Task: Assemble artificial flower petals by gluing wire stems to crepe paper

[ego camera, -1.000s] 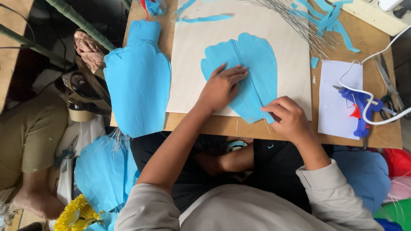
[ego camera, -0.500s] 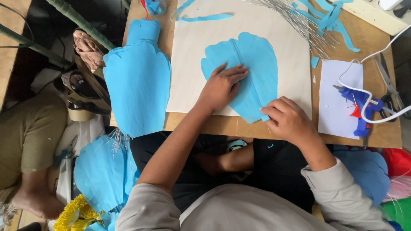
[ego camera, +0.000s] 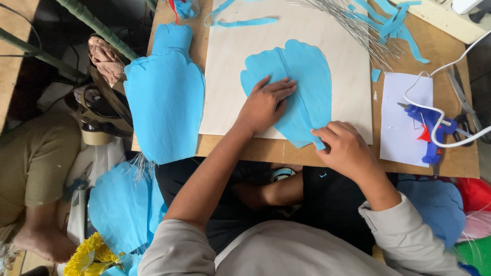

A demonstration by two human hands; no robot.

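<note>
- Head view, looking down: a blue paper petal [ego camera: 302,76] lies flat on a cream board [ego camera: 225,71], which sits on the wooden worktop [ego camera: 450,56].
- The left hand [ego camera: 266,105] presses palm-down on the petal's lower left part, at about 8 o'clock from its centre; its fingers [ego camera: 281,87] are spread flat, gripping nothing.
- The right hand [ego camera: 345,148] is at the petal's narrow bottom tip, at about 5 o'clock; its fingers are pinched together on the edge of the paper there.
- A raised crease runs down the petal from top to tip, between the two hands.
- A second, larger blue petal [ego camera: 163,102] lies at 9 o'clock from the board, hanging over the worktop's near edge.
- A bundle of thin wires [ego camera: 353,25] fans across the board's top right corner, at 1 o'clock, with blue paper strips [ego camera: 399,25] beside it.
- At 3 o'clock a blue glue gun [ego camera: 427,122] rests on a white sheet [ego camera: 404,97], its white cord [ego camera: 460,140] looping away right.
- Scissors [ego camera: 463,102] lie just beyond the gun, by the worktop's right edge.
</note>
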